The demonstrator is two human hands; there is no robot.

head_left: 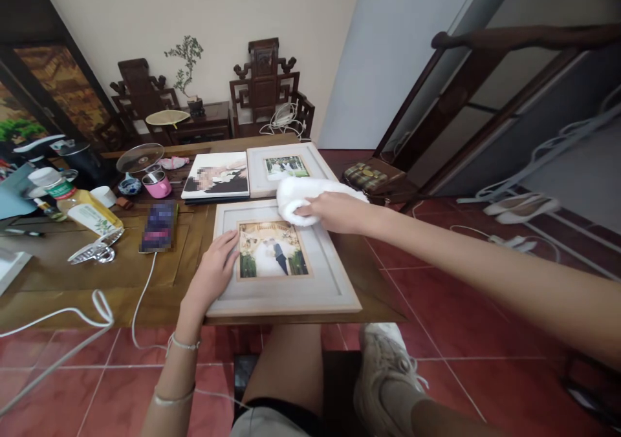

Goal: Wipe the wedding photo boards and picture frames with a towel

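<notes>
A framed wedding photo with a pale wide mount lies flat near the table's front edge. My left hand rests on its left side, fingers stretched out and lying flat. In my right hand is a bunched white cloth, pressed on the frame's far right corner. Part of the cloth also covers the near edge of a second photo frame behind. To the left of that one lies a photo album with a picture on its cover.
On the wooden table stand a bottle of yellow liquid, a pink cup, a phone on a white cable and a clear hair claw. A plaid pouch sits right of the frames. Dark chairs stand behind.
</notes>
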